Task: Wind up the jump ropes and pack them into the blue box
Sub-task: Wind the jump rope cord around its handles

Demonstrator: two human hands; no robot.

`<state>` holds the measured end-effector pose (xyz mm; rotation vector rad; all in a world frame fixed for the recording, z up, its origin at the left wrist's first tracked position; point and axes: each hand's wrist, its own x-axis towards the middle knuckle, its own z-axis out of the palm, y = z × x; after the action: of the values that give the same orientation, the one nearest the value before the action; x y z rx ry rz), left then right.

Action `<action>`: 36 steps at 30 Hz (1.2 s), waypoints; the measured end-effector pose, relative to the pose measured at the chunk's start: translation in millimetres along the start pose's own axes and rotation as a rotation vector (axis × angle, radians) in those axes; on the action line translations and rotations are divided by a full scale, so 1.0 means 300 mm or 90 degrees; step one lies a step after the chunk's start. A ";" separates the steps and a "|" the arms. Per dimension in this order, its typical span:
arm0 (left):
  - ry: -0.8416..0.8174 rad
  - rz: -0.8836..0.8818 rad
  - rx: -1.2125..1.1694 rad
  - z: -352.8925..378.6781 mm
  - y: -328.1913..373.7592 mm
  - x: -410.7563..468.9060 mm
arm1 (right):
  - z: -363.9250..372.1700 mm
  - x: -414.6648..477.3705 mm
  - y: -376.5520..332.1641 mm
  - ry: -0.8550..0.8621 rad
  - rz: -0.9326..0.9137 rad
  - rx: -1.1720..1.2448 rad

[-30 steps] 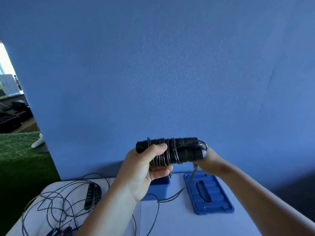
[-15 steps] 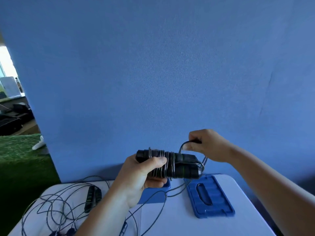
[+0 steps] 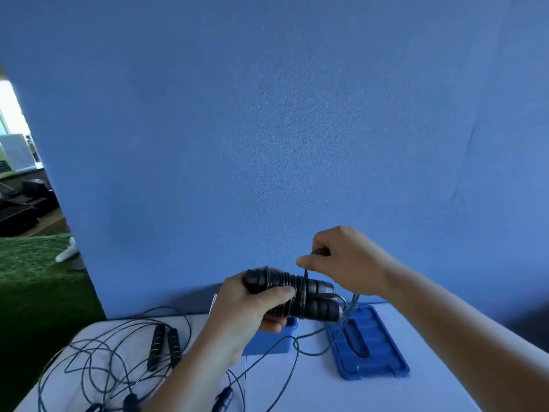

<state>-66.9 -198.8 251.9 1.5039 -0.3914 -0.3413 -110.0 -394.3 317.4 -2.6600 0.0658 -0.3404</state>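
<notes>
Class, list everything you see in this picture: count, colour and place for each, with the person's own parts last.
table: one, white, bottom of view
part-wound jump rope: one, black, held above the table, wrapped round its own handles
loose jump ropes: count unclear, black, tangled on the table's left
blue box: one, blue, mid-table, partly hidden
lid: one, blue, flat on the table, right of the box
backdrop: one, blue, behind the table
turf: one patch, green, far left
left hand: one, gripping the wound handles
right hand: one, pinching that rope above its handles
</notes>
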 end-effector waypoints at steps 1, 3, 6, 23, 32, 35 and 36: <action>0.015 0.003 0.002 0.002 -0.009 0.006 | 0.015 -0.009 -0.016 -0.002 0.001 0.019; 0.061 0.003 -0.014 0.005 -0.028 0.020 | 0.043 -0.031 -0.038 -0.017 0.015 0.077; 0.134 -0.005 -0.081 0.001 -0.053 0.044 | 0.093 -0.076 -0.053 -0.029 0.053 0.229; 0.128 0.004 -0.306 0.099 0.012 -0.024 | 0.318 -0.185 0.000 0.112 0.028 0.868; -0.009 -0.057 -0.304 0.124 -0.007 -0.041 | 0.308 -0.142 0.061 0.155 0.020 0.976; 0.005 -0.055 -0.283 0.118 -0.029 -0.027 | 0.312 -0.137 0.052 0.194 0.058 0.986; 0.016 -0.048 -0.278 0.118 -0.028 -0.027 | 0.311 -0.137 0.046 0.201 0.064 0.988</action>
<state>-90.1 -227.0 244.1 1.0957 -0.2213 -0.4365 -126.3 -361.9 221.1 -1.0594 0.0144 -0.4867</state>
